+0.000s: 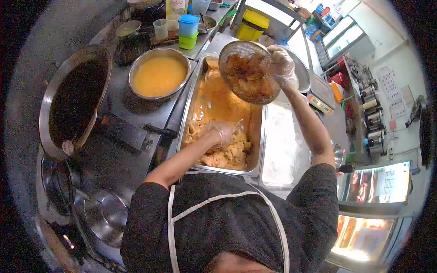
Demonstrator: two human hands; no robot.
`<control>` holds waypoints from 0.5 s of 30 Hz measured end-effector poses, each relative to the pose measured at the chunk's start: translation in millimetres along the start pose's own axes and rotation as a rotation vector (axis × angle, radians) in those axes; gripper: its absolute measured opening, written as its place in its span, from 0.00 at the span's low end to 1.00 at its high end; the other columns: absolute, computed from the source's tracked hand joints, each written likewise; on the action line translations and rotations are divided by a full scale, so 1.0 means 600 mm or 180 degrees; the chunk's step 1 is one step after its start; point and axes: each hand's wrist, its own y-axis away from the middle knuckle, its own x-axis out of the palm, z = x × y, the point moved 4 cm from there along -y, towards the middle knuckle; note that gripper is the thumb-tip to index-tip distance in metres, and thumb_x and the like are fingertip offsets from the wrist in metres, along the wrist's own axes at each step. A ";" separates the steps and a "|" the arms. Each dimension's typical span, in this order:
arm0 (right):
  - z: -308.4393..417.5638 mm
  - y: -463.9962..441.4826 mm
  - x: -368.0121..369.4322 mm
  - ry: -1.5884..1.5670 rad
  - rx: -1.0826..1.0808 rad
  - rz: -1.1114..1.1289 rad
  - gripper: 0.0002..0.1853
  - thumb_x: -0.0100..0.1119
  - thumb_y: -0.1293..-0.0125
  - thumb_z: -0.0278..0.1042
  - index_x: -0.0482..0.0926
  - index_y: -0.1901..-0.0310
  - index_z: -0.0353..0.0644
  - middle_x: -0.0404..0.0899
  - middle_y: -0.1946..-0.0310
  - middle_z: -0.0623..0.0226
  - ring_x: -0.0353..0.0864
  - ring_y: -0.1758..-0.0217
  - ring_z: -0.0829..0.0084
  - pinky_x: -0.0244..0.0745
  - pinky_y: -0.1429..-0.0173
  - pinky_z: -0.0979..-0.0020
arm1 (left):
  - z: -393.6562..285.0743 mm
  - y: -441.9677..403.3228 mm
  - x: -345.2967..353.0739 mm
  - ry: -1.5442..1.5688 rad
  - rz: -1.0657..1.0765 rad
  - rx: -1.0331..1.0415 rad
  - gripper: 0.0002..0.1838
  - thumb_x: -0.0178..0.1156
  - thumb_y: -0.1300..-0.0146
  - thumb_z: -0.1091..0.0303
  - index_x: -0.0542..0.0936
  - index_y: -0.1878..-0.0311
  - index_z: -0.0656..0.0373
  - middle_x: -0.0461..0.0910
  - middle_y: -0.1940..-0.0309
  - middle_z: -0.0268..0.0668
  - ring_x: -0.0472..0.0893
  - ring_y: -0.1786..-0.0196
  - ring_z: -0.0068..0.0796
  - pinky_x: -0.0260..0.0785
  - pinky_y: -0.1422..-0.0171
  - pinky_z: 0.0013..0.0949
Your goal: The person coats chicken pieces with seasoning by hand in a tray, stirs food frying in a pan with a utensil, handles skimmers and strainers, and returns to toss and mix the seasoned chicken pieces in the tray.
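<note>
My right hand (283, 67), in a clear glove, grips the rim of a round mesh strainer (227, 79), which is tilted above the far right part of a deep metal tray (260, 150). Brown, wet-looking pieces (250, 75) lie in the strainer. My left hand (224, 135), gloved too, reaches into the tray among pale battered pieces (227, 157) heaped at its near end. Its fingers are partly hidden by the pieces. Orange-brown liquid (218, 100) fills the farther part of the tray.
Left of the tray stands a bowl of yellow liquid (161, 75), with a wide pan of dark liquid (77, 104) beyond it. White powder fills a tray (282, 145) on the right. Farther off are a blue-lidded container (188, 25), a yellow tub (251, 25) and a scale (320, 104).
</note>
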 end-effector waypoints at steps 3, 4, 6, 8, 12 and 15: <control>0.024 0.012 0.026 0.0624 -0.0241 0.0184 0.02 0.53 0.49 0.23 0.73 0.71 0.39 0.78 0.64 0.61 0.79 0.67 0.60 0.74 0.65 0.66 | -0.030 0.039 -0.037 0.0063 -0.0280 0.0259 0.15 0.60 0.58 0.68 0.79 0.61 0.49 0.79 0.69 0.43 0.79 0.64 0.41 0.73 0.62 0.38; 0.020 0.015 0.035 0.0590 -0.0254 0.0205 0.02 0.53 0.49 0.23 0.73 0.71 0.39 0.78 0.64 0.61 0.79 0.67 0.60 0.74 0.65 0.66 | -0.043 0.054 -0.053 0.0079 -0.0372 0.0337 0.16 0.59 0.57 0.68 0.79 0.61 0.48 0.79 0.69 0.44 0.79 0.63 0.41 0.73 0.61 0.38; 0.019 0.024 0.063 0.0655 -0.0150 0.0642 0.06 0.49 0.47 0.20 0.76 0.68 0.37 0.77 0.57 0.62 0.78 0.59 0.60 0.73 0.55 0.66 | -0.061 0.073 -0.066 -0.0208 -0.0562 0.0268 0.18 0.59 0.57 0.67 0.79 0.58 0.49 0.80 0.66 0.45 0.79 0.59 0.43 0.73 0.57 0.41; 0.007 0.038 0.083 0.1019 -0.0002 0.1029 0.11 0.43 0.44 0.21 0.76 0.63 0.40 0.77 0.58 0.62 0.78 0.60 0.59 0.74 0.58 0.64 | -0.062 0.061 -0.051 -0.0235 -0.0289 0.0058 0.17 0.58 0.56 0.67 0.79 0.58 0.51 0.79 0.66 0.45 0.79 0.60 0.43 0.73 0.57 0.42; 0.020 0.040 0.112 0.1227 -0.0280 0.1314 0.13 0.49 0.46 0.25 0.74 0.58 0.43 0.76 0.57 0.60 0.78 0.60 0.57 0.74 0.58 0.62 | -0.081 0.085 -0.078 -0.0421 -0.0142 0.0007 0.12 0.54 0.50 0.68 0.78 0.61 0.55 0.79 0.67 0.46 0.80 0.62 0.45 0.73 0.58 0.43; 0.039 0.033 0.103 0.1117 -0.0541 0.1292 0.13 0.54 0.47 0.29 0.74 0.58 0.42 0.75 0.54 0.58 0.76 0.56 0.54 0.73 0.53 0.61 | -0.049 0.053 -0.014 -0.0250 -0.0331 0.0161 0.08 0.51 0.47 0.68 0.78 0.65 0.56 0.79 0.68 0.47 0.80 0.64 0.46 0.73 0.60 0.44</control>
